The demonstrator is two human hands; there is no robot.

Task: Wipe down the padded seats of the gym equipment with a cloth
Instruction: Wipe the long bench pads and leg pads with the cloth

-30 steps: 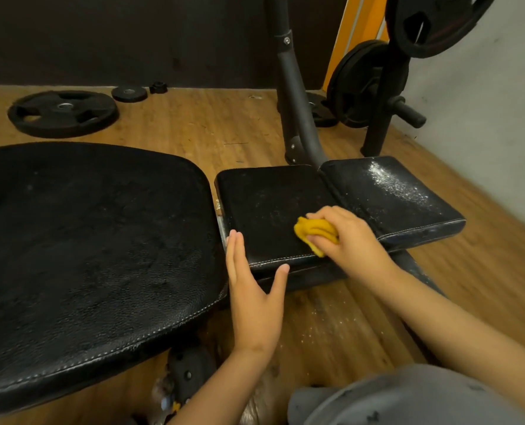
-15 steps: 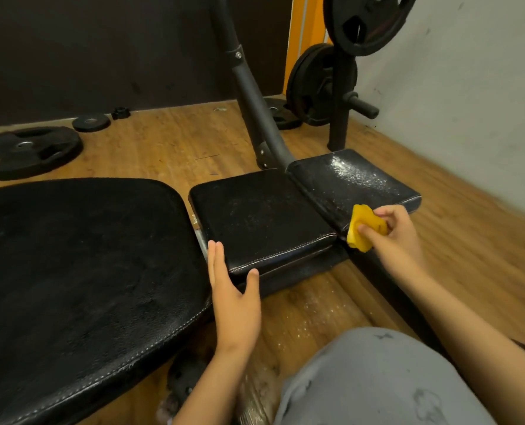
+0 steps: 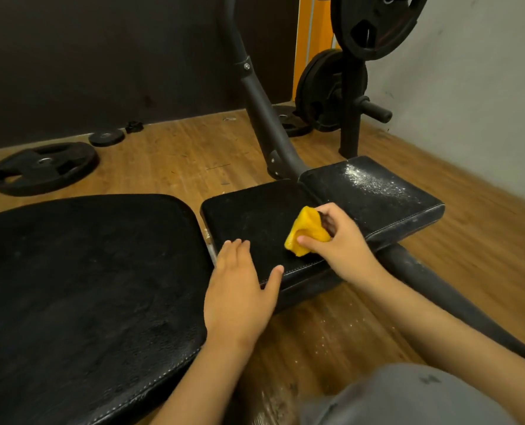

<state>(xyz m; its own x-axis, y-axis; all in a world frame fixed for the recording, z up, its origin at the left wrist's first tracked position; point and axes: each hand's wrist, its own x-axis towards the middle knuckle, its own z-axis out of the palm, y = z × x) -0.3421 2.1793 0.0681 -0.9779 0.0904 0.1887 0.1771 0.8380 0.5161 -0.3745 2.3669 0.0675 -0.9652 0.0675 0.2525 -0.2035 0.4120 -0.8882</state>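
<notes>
Three black padded surfaces in view: large pad (image 3: 86, 286) at left, square seat pad (image 3: 255, 216) in the middle, narrower pad (image 3: 377, 197) at right, touching the middle one. One cloth (image 3: 308, 231). Two hands. Five weight plates: large plate (image 3: 43, 167) and small plate (image 3: 106, 137) flat on the floor at left, two rack plates (image 3: 325, 90) upright on the stand at right, and one more lying flat at the foot of the stand.

Right hand (image 3: 344, 243) grips the bunched cloth, thumb underneath and fingers curled over the top, pressing it onto the right part of the seat pad. Left hand (image 3: 239, 292) lies flat on that pad's near left corner, fingers straight and together, thumb spread along the front edge.

Change from half a second ago: then the cloth was held off the seat pad, at the near edge of the narrower pad; now it is back on the seat pad, nearer the left hand. Left hand keeps the same corner.

Materials: pads are grained black leatherette with pale stitching along the front seams, corners rounded. White powder (image 3: 374, 182) speckles the narrower pad's top. Cloth is yellow-orange, soft, crumpled into folds. Frame tube (image 3: 261, 102) is dark matte metal, curved. Floor (image 3: 178, 157) is wood-grain plank, with pale specks below the seat pad. Plates are matte black with grip cut-outs.
</notes>
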